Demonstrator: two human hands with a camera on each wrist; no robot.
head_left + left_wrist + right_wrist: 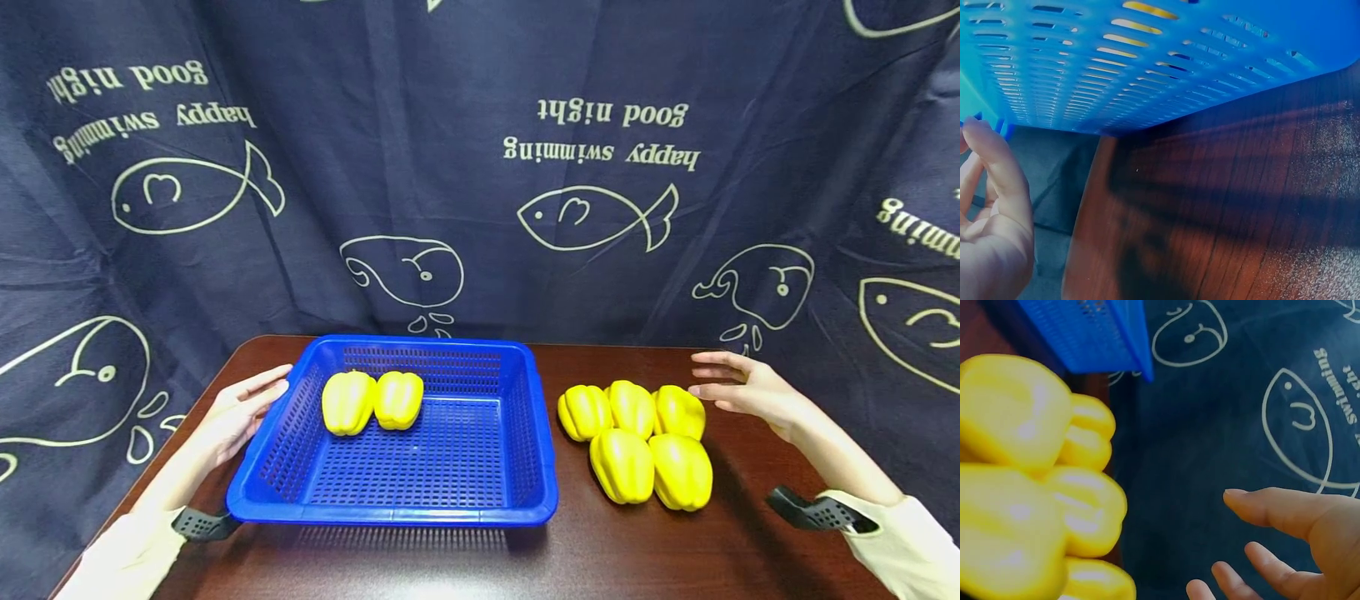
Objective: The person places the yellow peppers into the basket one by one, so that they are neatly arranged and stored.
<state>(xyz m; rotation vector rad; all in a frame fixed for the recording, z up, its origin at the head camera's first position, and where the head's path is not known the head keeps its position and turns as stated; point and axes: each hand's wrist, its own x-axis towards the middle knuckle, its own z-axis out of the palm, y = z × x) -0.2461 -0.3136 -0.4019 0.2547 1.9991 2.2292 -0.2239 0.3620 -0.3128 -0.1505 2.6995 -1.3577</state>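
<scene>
A blue plastic basket (408, 515) with slotted walls stands on the table, holding two yellow bell peppers (399, 400) side by side at its left back. My left hand (238, 414) is at the basket's left rim, its fingertips touching or very near the edge. In the left wrist view, the thumb (1007, 169) reaches up to the rim beside the slotted wall. Several more yellow bell peppers (622, 467) lie in a cluster right of the basket. Just beyond that cluster's right side, my right hand (753, 387) hovers with fingers spread apart, holding nothing.
The brown wooden table (637, 550) ends at a dark blue curtain (465, 167) printed with fish and whales, hanging behind and on both sides. A black band (813, 510) sits around the right wrist, and another (204, 525) around the left.
</scene>
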